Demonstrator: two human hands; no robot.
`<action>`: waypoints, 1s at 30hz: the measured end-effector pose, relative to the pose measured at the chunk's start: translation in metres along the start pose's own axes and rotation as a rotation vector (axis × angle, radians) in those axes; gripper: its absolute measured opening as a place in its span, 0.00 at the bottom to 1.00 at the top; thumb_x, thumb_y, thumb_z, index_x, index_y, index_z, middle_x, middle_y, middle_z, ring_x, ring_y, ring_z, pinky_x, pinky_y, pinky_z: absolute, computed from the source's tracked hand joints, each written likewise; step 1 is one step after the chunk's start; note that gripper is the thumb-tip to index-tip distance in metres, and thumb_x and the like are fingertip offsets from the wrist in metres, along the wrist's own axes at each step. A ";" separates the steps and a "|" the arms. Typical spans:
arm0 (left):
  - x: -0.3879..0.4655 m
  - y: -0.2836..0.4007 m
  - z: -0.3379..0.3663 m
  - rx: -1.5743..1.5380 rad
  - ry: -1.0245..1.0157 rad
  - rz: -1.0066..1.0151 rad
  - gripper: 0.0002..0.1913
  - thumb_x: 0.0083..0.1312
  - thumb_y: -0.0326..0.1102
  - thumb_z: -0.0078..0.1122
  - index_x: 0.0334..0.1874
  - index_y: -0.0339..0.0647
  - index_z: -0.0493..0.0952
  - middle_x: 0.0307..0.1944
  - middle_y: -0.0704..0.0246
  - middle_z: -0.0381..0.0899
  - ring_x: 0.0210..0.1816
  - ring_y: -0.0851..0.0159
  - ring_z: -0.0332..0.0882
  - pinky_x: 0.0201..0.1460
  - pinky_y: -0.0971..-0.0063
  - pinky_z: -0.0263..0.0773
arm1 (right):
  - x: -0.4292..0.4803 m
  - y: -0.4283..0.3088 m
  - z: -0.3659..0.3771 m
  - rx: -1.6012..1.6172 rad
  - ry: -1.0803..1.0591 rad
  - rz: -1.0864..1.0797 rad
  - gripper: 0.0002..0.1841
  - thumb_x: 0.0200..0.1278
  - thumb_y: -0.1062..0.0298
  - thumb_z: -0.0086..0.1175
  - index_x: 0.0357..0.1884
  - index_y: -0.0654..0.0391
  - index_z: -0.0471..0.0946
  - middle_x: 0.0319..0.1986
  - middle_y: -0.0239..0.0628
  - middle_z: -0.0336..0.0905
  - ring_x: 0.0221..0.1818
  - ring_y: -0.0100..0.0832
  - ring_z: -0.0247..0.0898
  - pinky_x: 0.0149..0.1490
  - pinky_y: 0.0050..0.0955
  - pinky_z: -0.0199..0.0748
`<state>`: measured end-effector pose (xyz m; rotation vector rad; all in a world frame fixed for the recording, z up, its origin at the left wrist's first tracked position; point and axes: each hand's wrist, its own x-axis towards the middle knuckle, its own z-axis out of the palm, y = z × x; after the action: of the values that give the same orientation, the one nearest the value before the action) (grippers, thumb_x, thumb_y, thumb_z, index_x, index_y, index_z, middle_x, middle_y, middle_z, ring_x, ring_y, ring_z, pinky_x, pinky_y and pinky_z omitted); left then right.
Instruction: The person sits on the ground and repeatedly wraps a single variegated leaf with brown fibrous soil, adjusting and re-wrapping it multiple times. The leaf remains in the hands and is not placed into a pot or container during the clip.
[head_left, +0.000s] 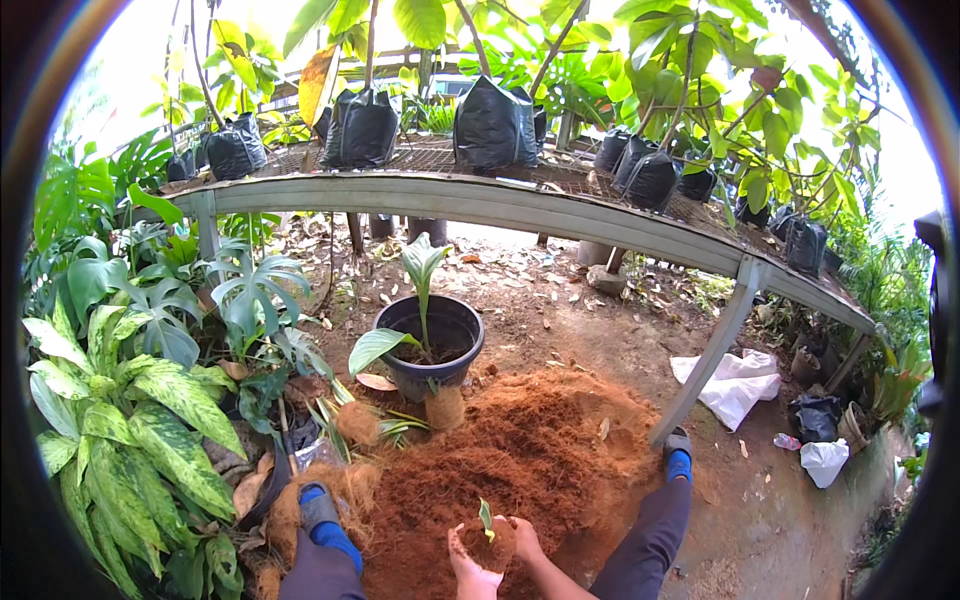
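Observation:
My left hand (471, 571) and my right hand (527, 541) cup a round ball of brown coir fibre (491, 546) between them. A small seedling (487, 517) with a green and yellow shoot stands up out of the ball. The hands are low in the view, over the near edge of a heap of reddish-brown coir (517, 435). Beyond the heap stands a black plastic pot (465, 352) holding a large-leaved plant (424, 292). Two fibre-wrapped balls lie close by, one (445, 409) against the pot and the other (358, 422) left of it.
A long bench (480, 199) with black grow bags (495, 124) crosses the far side; its leg (709, 352) comes down right of the heap. Variegated leafy plants (112, 420) crowd the left. White sacking (735, 382) and a plastic bottle (786, 442) lie at right.

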<state>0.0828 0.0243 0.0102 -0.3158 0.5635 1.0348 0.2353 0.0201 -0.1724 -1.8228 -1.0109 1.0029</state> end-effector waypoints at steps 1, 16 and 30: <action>-0.001 -0.001 0.000 0.015 0.023 -0.006 0.25 0.70 0.54 0.44 0.50 0.38 0.80 0.47 0.58 0.86 0.48 0.51 0.86 0.54 0.54 0.82 | 0.002 0.003 -0.001 0.038 -0.005 0.011 0.29 0.70 0.44 0.63 0.45 0.68 0.83 0.35 0.43 0.87 0.39 0.28 0.80 0.47 0.37 0.78; -0.011 0.007 0.008 0.114 0.014 0.076 0.22 0.69 0.53 0.47 0.39 0.42 0.82 0.37 0.63 0.87 0.40 0.52 0.85 0.48 0.53 0.81 | -0.073 -0.125 -0.042 0.356 0.062 0.437 0.12 0.73 0.60 0.61 0.45 0.59 0.82 0.35 0.35 0.85 0.33 0.27 0.79 0.32 0.29 0.75; -0.023 0.029 -0.017 0.077 -0.067 0.090 0.25 0.69 0.54 0.44 0.42 0.36 0.81 0.42 0.53 0.87 0.43 0.45 0.86 0.51 0.50 0.83 | -0.070 -0.180 -0.028 1.178 -0.073 0.161 0.20 0.80 0.49 0.46 0.47 0.56 0.81 0.41 0.40 0.84 0.43 0.39 0.81 0.48 0.47 0.79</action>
<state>0.0433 0.0138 0.0102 -0.1882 0.5595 1.1029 0.1880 0.0138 0.0168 -0.8735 -0.1571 1.3553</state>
